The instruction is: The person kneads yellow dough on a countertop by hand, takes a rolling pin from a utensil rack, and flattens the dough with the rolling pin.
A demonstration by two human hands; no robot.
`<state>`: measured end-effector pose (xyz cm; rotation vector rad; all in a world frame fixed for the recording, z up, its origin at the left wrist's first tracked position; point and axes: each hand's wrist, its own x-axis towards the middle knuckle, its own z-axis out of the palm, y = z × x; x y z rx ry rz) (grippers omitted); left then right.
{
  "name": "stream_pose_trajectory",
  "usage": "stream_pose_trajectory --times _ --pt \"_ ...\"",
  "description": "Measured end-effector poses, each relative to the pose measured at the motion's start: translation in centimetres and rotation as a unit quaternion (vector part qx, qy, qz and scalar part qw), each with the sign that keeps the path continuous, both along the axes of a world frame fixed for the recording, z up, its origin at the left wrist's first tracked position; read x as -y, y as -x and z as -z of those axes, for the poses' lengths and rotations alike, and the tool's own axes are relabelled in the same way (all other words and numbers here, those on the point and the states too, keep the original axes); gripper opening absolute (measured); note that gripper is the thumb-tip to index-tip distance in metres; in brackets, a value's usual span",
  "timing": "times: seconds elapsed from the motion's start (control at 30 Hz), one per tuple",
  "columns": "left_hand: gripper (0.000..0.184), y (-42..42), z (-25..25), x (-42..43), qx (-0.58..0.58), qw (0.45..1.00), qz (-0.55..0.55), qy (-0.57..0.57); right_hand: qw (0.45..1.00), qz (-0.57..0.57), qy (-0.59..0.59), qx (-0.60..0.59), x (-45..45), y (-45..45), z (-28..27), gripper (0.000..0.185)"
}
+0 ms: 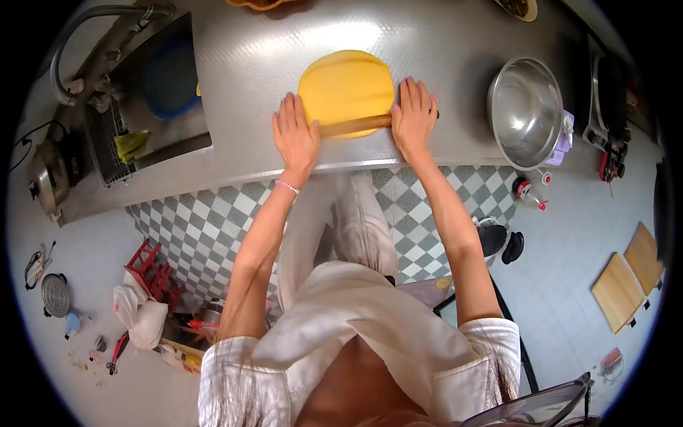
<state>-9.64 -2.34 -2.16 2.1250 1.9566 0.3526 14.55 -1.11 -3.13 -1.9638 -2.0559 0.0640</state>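
A flat, rounded sheet of yellow dough lies on the steel counter. Across its near edge runs a wooden rolling pin, slightly tilted up to the right. My left hand lies palm down over the pin's left end, fingers stretched forward beside the dough. On the other side, my right hand rests palm down on the right part of the pin, its fingers also extended, and the dark tip of the pin shows past it. Neither hand has its fingers wrapped round the pin.
A large steel bowl stands on the counter at the right, near a stove. To the left is a sink with a blue basin, a green cloth and a faucet. The counter's front edge runs before me.
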Motion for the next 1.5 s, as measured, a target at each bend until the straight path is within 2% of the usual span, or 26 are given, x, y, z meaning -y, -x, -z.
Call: stream_pose_trajectory --times 0.13,0.23,0.27,0.37,0.4,0.5,0.53,0.57,0.63,0.73,0.83,0.9,0.97,1.03,1.13,1.23,1.33,1.43,1.5 --pt "0.060 0.6 -0.8 1.5 0.037 0.997 0.000 0.064 0.997 -0.068 0.011 -0.042 3.1 -1.2 -1.2 0.046" --pt "0.053 2.7 -0.4 -0.7 0.259 0.959 -0.106 0.048 0.982 -0.146 0.073 -0.099 4.7 -3.3 -1.8 0.039" --pt "0.053 3.2 -0.7 -2.0 0.297 0.945 -0.123 0.056 0.987 -0.116 0.067 -0.092 6.0 -3.7 -2.5 0.037" --pt "0.061 1.9 -1.3 -5.4 0.296 0.927 -0.146 0.180 0.994 -0.024 0.055 -0.088 9.6 -5.1 -5.8 0.033" --pt "0.069 1.6 2.1 -5.6 0.309 0.924 -0.159 0.157 0.993 0.012 0.060 -0.103 11.2 -5.5 -6.4 0.033" --pt "0.065 0.5 1.9 -7.6 0.186 0.928 -0.229 0.228 0.968 0.140 0.097 -0.186 15.0 -5.2 -7.9 0.030" --pt "0.058 1.1 2.1 -8.5 0.212 0.901 -0.215 0.312 0.955 0.174 0.088 -0.224 15.9 -4.9 -8.1 0.029" --pt "0.056 1.2 2.5 -8.8 0.185 0.913 -0.186 0.313 0.939 0.207 0.078 -0.261 16.7 -4.3 -8.0 0.027" --pt "0.054 0.7 -0.5 -8.8 0.126 0.931 -0.131 0.317 0.910 0.261 0.078 -0.313 18.1 -3.3 -8.3 0.026" --pt "0.047 0.5 0.0 -8.2 0.064 0.977 -0.055 0.195 0.882 0.310 0.087 -0.344 19.0 -2.4 -8.1 0.027" --pt "0.039 -1.0 -1.4 -7.5 0.162 0.953 -0.149 0.208 0.867 0.328 0.088 -0.364 19.7 -2.1 -7.7 0.028" --pt "0.034 1.1 3.5 -8.4 0.230 0.908 -0.212 0.277 0.866 0.328 0.081 -0.370 19.7 -2.2 -7.7 0.028" --pt "0.032 1.2 4.1 -9.2 0.278 0.868 -0.235 0.338 0.868 0.325 0.073 -0.368 19.4 -2.4 -7.6 0.029" --pt "0.031 -0.1 0.7 -9.5 0.304 0.838 -0.219 0.395 0.873 0.322 0.069 -0.361 19.4 -2.5 -7.5 0.029" --pt "0.026 -0.9 -0.3 -9.2 0.158 0.943 -0.058 0.287 0.859 0.327 0.085 -0.385 19.2 -2.6 -7.9 0.029" --pt "0.028 -1.8 -2.6 -8.6 0.076 0.970 -0.004 0.229 0.861 0.320 0.071 -0.388 19.3 -2.7 -7.5 0.029" --pt "0.025 -3.0 -4.7 -8.2 0.098 0.959 -0.012 0.267 0.851 0.328 0.075 -0.403 19.1 -2.7 -8.2 0.028" --pt "0.022 -4.7 -6.1 -8.9 0.277 0.888 -0.089 0.357 0.847 0.333 0.067 -0.408 18.8 -2.9 -7.9 0.027" --pt "0.023 -6.2 -8.3 -9.3 0.357 0.849 -0.106 0.375 0.847 0.328 0.074 -0.413 18.4 -3.2 -8.3 0.027"
